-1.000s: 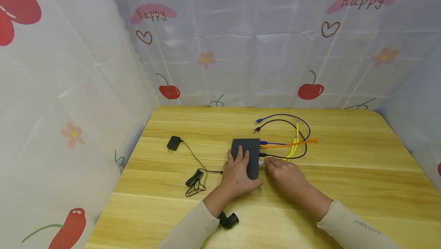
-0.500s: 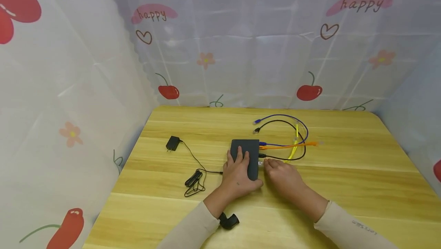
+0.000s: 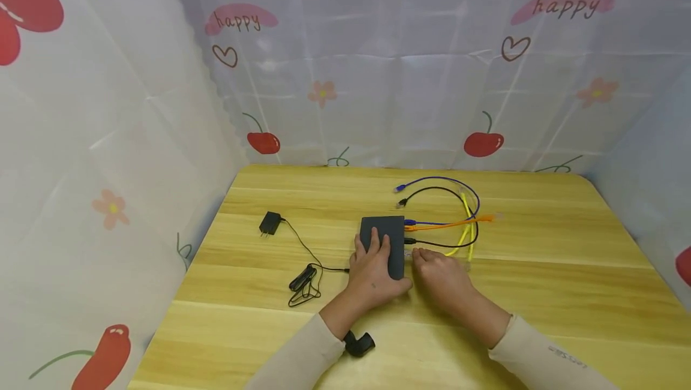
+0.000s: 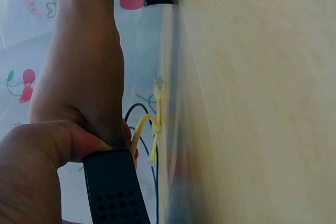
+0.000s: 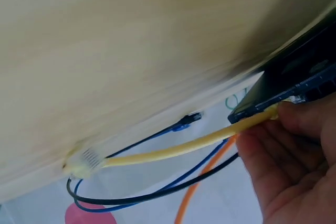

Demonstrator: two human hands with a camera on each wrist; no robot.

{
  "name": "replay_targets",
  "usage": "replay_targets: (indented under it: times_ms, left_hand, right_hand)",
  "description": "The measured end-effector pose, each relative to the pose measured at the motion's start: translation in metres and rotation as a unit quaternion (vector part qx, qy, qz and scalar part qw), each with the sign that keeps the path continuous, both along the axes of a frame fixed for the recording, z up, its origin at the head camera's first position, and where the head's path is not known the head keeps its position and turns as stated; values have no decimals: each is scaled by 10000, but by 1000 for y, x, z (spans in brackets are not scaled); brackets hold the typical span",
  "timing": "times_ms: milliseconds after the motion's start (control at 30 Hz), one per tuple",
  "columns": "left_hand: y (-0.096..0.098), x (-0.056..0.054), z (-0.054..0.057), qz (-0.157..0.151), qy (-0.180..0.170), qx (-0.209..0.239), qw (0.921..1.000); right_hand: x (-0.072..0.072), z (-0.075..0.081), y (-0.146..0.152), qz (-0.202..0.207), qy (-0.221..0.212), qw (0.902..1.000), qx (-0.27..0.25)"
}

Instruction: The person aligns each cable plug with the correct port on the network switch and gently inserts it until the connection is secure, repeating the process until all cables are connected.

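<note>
A flat black network switch [image 3: 396, 234] lies on the table. My left hand [image 3: 371, 276] holds it, fingers spread over the top and thumb against the near edge; the thumb [image 4: 73, 140] shows in the left wrist view. With thumb and fingertips my right hand [image 3: 445, 282] pinches a yellow network cable [image 5: 173, 153] near its clear plug, right at the switch's port side. Whether the plug is seated cannot be seen. Blue [image 3: 432, 223], orange [image 3: 448, 225] and black [image 3: 439, 245] network cables run from ports farther along that side.
A black power adapter [image 3: 270, 223] lies to the left, its cord bundle [image 3: 303, 280] nearby and its lead reaching the switch's left side. The cables' loose ends curl behind and right of the switch. A black strap piece [image 3: 358, 345] shows by the left wrist.
Part of the yellow cable has swung, and a clear plug now shows beside my right hand. The other cables shift slightly. Both hands stay nearly in place.
</note>
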State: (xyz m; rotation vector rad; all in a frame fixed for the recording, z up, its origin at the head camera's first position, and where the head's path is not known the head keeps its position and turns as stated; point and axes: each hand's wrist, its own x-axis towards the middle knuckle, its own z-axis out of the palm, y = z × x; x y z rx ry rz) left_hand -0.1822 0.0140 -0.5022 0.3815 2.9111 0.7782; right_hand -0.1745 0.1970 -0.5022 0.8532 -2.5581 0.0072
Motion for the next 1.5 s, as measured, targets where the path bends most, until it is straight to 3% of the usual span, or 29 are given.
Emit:
replay_targets:
  times_ms: [167,600,867,1100,1233,1500]
  left_hand:
    - [1,-1,-1,3,-46,-124,9999]
    - [0,-5,-2,-105,10,-133,9999]
    - [1,-3,-6,-209,41,-274,9994]
    - [-1,-1,-5,-128,-9,-129,9998]
    - [-3,-2,-3,-100,-6,-118,9999]
    - [-4,-5,-2,11,-31,-194,9998]
  right_hand:
    - [-3,1,-1,-98,-304,9995,-57]
    - [-8,4,-4,-47,-513,9986,-139]
    - [-4,8,-9,54,-572,9983,19]
    - [-1,10,-8,68,-648,9979,-14]
    - [0,15,2,338,-697,9970,60]
    - [2,15,36,1419,-510,9874,479]
